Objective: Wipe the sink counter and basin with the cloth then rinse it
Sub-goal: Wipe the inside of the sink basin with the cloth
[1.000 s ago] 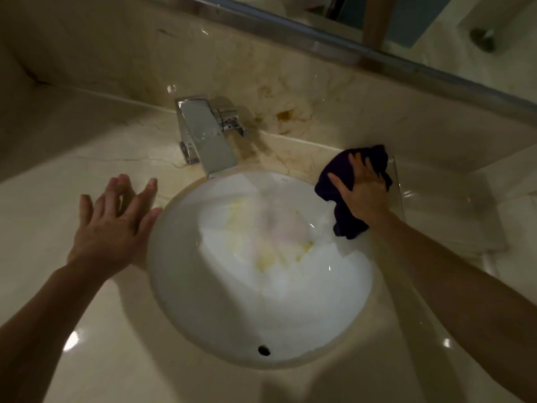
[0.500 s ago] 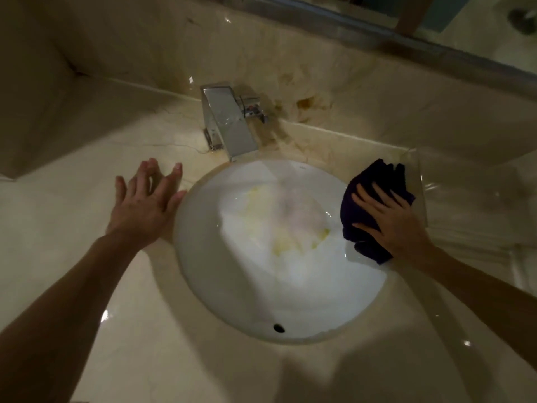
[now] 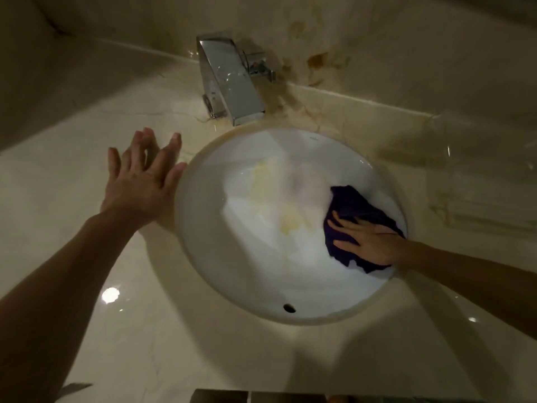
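Purple cloth [image 3: 353, 209] pressed flat against inner wall of white basin [image 3: 261, 271] at 3 o'clock by right hand [image 3: 367, 241], fingers straight, spread. Left hand [image 3: 139, 181] laid on beige surface [image 3: 87, 330] at basin's 9 o'clock edge, fingers splayed apart, nothing held. Chrome faucet [image 3: 229, 80] at 12 o'clock.

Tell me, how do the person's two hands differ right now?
The left hand rests bare on the counter at the basin's rim, while the right hand is down inside the basin. The left hand touches no cloth; the right hand presses the purple cloth against the basin wall. Both have fairly straight, spread fingers.
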Demonstrator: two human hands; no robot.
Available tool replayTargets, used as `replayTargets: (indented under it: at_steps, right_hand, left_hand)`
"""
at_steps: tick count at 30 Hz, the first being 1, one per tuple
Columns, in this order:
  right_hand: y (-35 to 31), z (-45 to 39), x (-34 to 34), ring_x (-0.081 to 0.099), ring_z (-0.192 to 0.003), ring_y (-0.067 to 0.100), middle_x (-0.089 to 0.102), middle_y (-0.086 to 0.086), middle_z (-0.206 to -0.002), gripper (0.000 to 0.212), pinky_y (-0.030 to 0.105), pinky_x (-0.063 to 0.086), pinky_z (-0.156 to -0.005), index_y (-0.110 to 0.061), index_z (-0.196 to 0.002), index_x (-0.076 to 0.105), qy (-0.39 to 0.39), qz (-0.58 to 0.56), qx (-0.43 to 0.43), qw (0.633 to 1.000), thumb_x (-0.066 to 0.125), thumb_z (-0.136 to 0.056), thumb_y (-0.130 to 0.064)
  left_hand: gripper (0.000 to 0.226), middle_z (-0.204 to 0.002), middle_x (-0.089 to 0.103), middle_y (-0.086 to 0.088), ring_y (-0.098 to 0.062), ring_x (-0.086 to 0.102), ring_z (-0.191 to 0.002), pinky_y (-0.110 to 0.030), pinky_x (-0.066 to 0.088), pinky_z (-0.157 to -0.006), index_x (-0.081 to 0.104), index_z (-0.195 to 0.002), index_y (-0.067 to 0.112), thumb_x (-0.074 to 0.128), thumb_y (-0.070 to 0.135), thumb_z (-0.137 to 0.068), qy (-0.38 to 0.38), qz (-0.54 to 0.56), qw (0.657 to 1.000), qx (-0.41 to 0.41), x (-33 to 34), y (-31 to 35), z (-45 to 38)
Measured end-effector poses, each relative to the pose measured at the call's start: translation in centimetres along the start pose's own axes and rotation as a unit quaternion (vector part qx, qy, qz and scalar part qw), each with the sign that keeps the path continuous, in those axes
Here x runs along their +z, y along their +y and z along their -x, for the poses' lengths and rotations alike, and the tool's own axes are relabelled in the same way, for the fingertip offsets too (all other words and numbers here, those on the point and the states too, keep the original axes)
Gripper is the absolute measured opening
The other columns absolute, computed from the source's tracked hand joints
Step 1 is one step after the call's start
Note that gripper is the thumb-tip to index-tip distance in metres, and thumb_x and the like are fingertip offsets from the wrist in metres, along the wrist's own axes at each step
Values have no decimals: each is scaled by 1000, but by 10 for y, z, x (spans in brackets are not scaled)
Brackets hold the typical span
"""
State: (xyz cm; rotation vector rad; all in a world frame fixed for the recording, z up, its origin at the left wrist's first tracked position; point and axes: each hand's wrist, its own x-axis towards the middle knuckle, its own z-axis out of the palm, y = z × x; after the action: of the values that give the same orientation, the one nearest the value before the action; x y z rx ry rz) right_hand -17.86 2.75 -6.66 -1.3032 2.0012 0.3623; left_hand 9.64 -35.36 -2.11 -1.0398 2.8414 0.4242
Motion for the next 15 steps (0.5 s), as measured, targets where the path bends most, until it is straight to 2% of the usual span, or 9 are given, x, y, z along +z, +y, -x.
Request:
replayTargets:
  at_steps: [3,5,6,8,9,10,12,14,15]
  right_hand:
    - [-31,24,5,5,-155,17,-2,-19,-166,68,43,9,-124,-41,-158,3,-125,-41,-1,991,22,-99,-67]
    - [-57,34,9,-2,-155,14,-1,-18,-166,86,43,4,-126,-39,-159,5,-137,-71,-42,987,11,-86,-83]
    - [-73,35,13,-2,-155,14,4,-10,-167,88,41,3,-126,-33,-160,12,-100,-85,-97,987,10,-87,-81]
    - [-110,25,22,-1,-154,5,15,3,-165,64,30,-3,-126,-13,-157,26,-2,-115,-245,963,26,-106,-51]
    - [-131,18,25,-3,-152,-2,15,1,-164,56,23,-6,-124,-11,-157,26,6,-136,-273,952,32,-109,-39]
    - [-155,8,25,-5,-151,-6,13,-3,-165,56,22,-6,-123,-14,-158,23,9,-179,-266,947,33,-108,-37]
    - [-194,-22,19,0,-155,6,12,-4,-167,59,28,-3,-125,-20,-159,18,57,-236,-260,935,33,-107,-42]
    - [-212,-61,11,4,-156,17,15,0,-168,58,38,1,-127,-19,-159,19,141,-207,-280,927,34,-107,-39]
    - [-213,-83,6,7,-156,21,18,3,-168,58,44,4,-127,-17,-159,21,185,-155,-288,927,33,-107,-41]
  left_hand:
    - [58,-163,3,-18,-28,-1,-151,-54,-8,-119,-1,-151,50,8,65,-95,-2,7,1000,-3,-2,0,0]
    - [57,-163,0,-18,-27,-5,-151,-54,-9,-119,-3,-150,50,7,64,-96,-11,5,1000,-7,-3,2,1]
    - [56,-163,-3,-17,-25,-8,-151,-54,-11,-118,-5,-150,50,7,64,-96,-12,2,1000,-9,-2,2,1]
    - [56,-163,-9,-15,-23,-13,-150,-53,-14,-118,-6,-150,50,7,63,-97,-23,3,1000,-17,-1,4,0]
    - [56,-163,-11,-14,-22,-16,-150,-53,-15,-117,-6,-150,50,8,62,-97,-36,8,999,-22,-2,4,-1]
    - [56,-163,-14,-14,-21,-18,-149,-53,-16,-117,-6,-150,51,9,63,-97,-48,12,998,-27,-2,5,-3]
    - [56,-163,-15,-12,-20,-21,-148,-52,-17,-117,-6,-149,52,10,64,-97,-60,12,998,-32,-4,6,-4]
    - [56,-163,-16,-11,-19,-21,-148,-52,-17,-117,-7,-149,52,10,64,-97,-56,11,998,-31,-4,5,-4]
    - [56,-163,-17,-10,-18,-22,-148,-51,-17,-117,-7,-149,52,9,64,-96,-53,11,998,-30,-4,5,-4]
